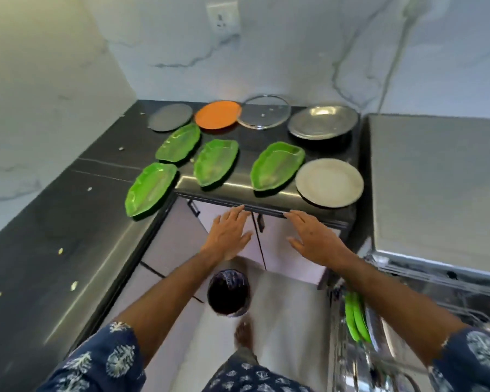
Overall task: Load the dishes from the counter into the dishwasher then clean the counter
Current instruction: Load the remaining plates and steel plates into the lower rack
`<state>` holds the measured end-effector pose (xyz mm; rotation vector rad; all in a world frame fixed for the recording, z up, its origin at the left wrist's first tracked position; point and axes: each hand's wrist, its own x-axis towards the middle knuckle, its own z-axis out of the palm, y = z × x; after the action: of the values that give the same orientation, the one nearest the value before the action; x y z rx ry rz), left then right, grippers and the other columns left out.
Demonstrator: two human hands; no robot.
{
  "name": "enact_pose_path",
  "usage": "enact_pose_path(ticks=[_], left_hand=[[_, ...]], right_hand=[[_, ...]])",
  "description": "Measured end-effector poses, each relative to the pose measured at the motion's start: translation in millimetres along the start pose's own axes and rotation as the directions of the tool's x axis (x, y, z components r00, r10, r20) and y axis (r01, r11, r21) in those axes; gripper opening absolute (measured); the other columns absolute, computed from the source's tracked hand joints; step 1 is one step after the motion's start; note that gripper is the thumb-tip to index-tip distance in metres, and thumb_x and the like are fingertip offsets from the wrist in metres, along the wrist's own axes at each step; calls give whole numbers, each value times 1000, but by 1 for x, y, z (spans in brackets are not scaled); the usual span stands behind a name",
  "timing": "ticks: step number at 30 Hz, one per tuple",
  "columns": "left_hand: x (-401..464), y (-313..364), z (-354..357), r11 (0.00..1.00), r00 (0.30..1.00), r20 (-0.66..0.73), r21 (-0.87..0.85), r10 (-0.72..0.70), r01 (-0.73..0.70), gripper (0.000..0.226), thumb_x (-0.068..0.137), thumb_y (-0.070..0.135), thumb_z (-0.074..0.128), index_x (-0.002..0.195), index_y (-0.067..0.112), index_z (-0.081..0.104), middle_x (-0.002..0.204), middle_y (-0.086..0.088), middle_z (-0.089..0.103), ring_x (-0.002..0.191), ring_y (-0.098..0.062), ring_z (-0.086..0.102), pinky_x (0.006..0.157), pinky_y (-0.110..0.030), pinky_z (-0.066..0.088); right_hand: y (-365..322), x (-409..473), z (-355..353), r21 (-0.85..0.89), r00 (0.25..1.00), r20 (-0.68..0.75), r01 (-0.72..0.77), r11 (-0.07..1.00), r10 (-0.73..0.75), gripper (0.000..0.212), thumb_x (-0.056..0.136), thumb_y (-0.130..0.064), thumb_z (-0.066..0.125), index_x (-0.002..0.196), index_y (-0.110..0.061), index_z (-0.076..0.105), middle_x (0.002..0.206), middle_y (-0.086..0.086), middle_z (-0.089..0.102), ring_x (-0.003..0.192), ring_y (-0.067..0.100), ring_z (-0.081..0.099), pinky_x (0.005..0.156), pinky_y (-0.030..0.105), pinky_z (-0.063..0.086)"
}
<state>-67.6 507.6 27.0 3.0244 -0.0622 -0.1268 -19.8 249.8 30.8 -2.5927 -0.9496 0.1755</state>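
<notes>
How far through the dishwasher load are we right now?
Early. Green plates already stand in the dishwasher rack. Left hand and right hand reach out empty. Four green leaf plates, five round pieces and crumbs remain on the counter.

The dark worktop (pixel 102 176) carries four green leaf-shaped plates (pixel 151 189), a grey plate (pixel 170 117), an orange plate (pixel 217 114), a glass lid (pixel 263 111), a steel plate (pixel 323 122) and a pale round plate (pixel 329 182) (overhanging the front edge slightly), plus scattered crumbs (pixel 60 251).
</notes>
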Motion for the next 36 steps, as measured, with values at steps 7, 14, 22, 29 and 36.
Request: enact_pose_path(ticks=[7,14,22,29,36], left_hand=[[11,-112,-3,979,980,-18,-55,-197,196,55,97,42,50,147,21,37,160,-6,27,147,-27,27,117,-49,27],[31,-261,-29,782,778,-94,-141,-621,607,61,94,36,58,147,14,36,160,-14,22,150,-35,13,114,-62,17],[63,-357,-19,660,735,143,-353,-662,663,54,91,21,63,137,3,42,137,-24,46,128,-42,47,104,-51,40],[64,-358,-18,360,674,283,-672,-683,647,23,89,9,58,110,11,49,112,-12,59,81,-35,68,52,-48,60],[38,-311,-37,175,773,198,-912,-603,371,17,100,2,50,101,18,44,99,-5,60,72,-19,67,45,-42,57]], right_hand=[[-56,94,14,114,997,70,22,993,-30,60,95,-21,56,150,-9,36,149,10,39,136,26,40,113,33,28],[-125,218,53,354,967,253,-97,930,5,56,96,-18,56,148,-11,37,148,10,40,136,24,41,112,30,30],[-165,284,88,591,907,401,-362,721,126,52,97,-20,60,145,-16,39,142,10,47,124,25,53,91,30,41],[-162,299,98,654,852,486,-501,566,193,42,93,-26,64,131,-19,50,120,3,60,106,22,59,89,35,45],[-161,284,86,772,822,524,-569,283,223,41,97,-24,62,134,-17,47,115,4,62,108,22,60,104,43,47]])
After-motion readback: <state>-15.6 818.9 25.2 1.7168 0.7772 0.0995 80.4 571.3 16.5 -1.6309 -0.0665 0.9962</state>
